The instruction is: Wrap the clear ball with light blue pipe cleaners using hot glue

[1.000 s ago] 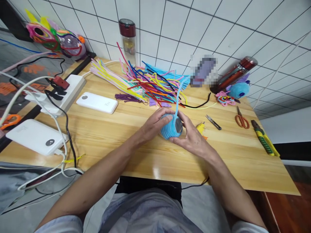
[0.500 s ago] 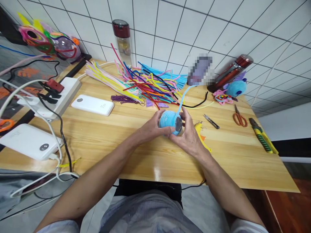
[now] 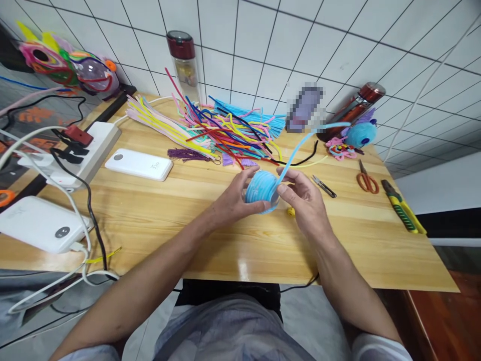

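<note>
Blue-wrapped roll (image 3: 259,186) was over mid-bench (image 3: 225,250), left hand (image 3: 233,199) grip clamped around it. Right hand (image 3: 307,201) grip pinched the blue strand (image 3: 296,152) at the roll's right end. Looked mid-winding; another turn called for steady left, taut strand. Pipe-cleaner pile (image 3: 235,131) lay far side.

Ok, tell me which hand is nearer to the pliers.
Right: the right hand is to the left of the pliers; the left hand, holding the blue roll, is farther left.

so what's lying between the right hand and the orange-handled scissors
The small dark-handled snips lie on the wooden table between the right hand and the orange-handled scissors, as the head view shows.
</note>
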`<act>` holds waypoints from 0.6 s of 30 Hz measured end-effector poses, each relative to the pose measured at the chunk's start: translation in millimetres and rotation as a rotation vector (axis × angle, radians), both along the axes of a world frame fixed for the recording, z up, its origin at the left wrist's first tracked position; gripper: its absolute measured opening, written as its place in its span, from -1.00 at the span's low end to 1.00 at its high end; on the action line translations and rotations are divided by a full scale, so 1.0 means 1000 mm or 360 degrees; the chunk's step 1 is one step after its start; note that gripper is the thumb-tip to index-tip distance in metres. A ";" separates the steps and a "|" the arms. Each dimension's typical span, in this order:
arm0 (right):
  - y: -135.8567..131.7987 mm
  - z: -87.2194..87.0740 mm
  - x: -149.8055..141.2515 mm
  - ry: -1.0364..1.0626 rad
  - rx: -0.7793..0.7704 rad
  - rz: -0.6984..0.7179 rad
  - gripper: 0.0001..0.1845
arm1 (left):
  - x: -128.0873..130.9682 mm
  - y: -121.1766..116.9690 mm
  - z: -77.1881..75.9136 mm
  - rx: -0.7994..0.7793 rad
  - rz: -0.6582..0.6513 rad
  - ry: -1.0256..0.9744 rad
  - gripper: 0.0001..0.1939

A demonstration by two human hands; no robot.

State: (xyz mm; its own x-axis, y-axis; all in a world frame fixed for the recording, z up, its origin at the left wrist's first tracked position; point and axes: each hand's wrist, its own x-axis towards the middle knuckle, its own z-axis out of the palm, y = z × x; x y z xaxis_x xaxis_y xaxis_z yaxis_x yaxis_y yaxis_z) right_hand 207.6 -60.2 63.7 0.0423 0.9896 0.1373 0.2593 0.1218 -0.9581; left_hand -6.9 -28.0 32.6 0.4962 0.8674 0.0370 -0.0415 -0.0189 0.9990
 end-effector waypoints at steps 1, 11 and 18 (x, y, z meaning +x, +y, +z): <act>0.000 0.000 -0.001 0.0045 -0.0039 0.0028 -0.44 | 0.000 0.000 -0.001 0.0031 0.0005 0.0013 0.09; 0.000 -0.006 0.000 0.0226 -0.0067 0.0028 -0.61 | 0.000 -0.002 0.000 0.0011 -0.0010 0.0004 0.08; -0.001 -0.002 -0.005 0.0170 0.0025 -0.0030 -0.62 | 0.000 -0.002 0.001 0.0003 -0.0028 -0.0032 0.07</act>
